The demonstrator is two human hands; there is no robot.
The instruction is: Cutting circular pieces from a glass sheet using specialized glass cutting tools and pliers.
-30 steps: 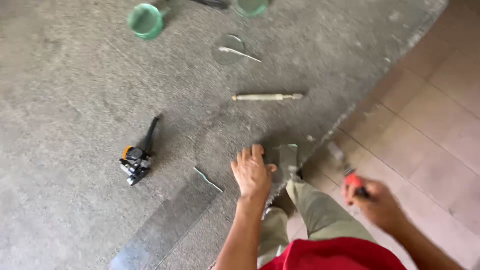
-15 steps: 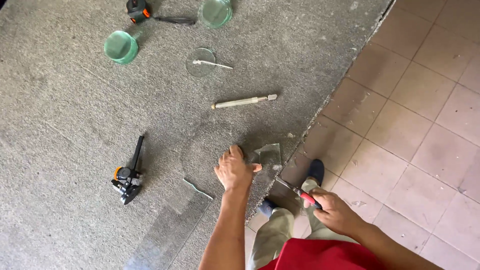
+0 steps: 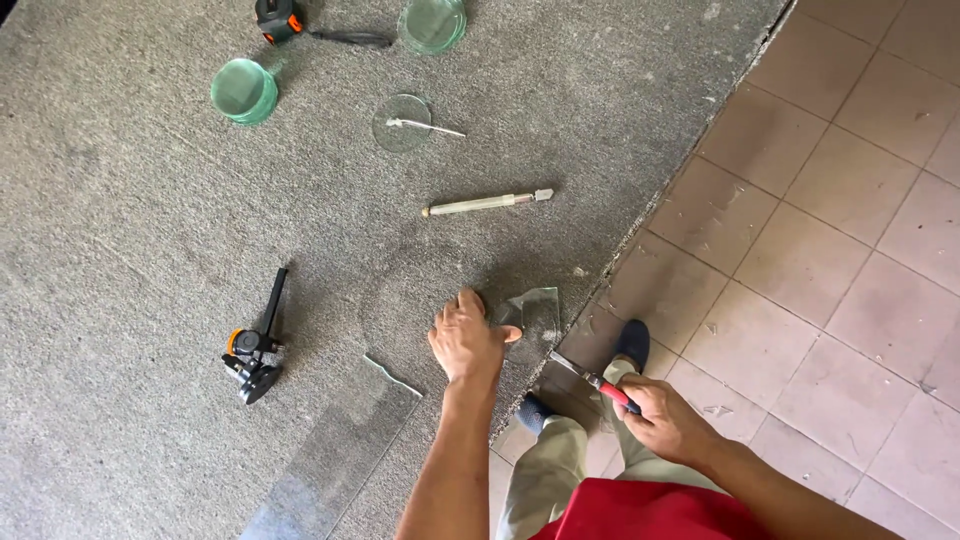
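Observation:
My left hand [image 3: 465,338] presses flat on a clear round glass piece [image 3: 405,305] lying on the grey carpeted table [image 3: 130,220]. A jagged glass scrap [image 3: 535,308] sticks out toward the table's edge just right of that hand. My right hand [image 3: 665,420] grips red-handled pliers [image 3: 592,378], whose jaws point at the scrap's lower edge. A leftover glass strip [image 3: 335,455] lies on the table left of my forearm.
A glass cutter [image 3: 487,203] lies beyond my hands. A black-and-orange suction tool [image 3: 253,355] sits at the left. Green glass discs [image 3: 244,90] [image 3: 432,22], a clear disc [image 3: 402,122] and a tape measure [image 3: 278,18] lie at the far side. Tiled floor [image 3: 800,250] with glass chips is on the right.
The view has shifted, so the table's things now sit lower in frame. My right hand has brought the pliers up from beside my leg toward the glass scrap. My left hand stays on the glass.

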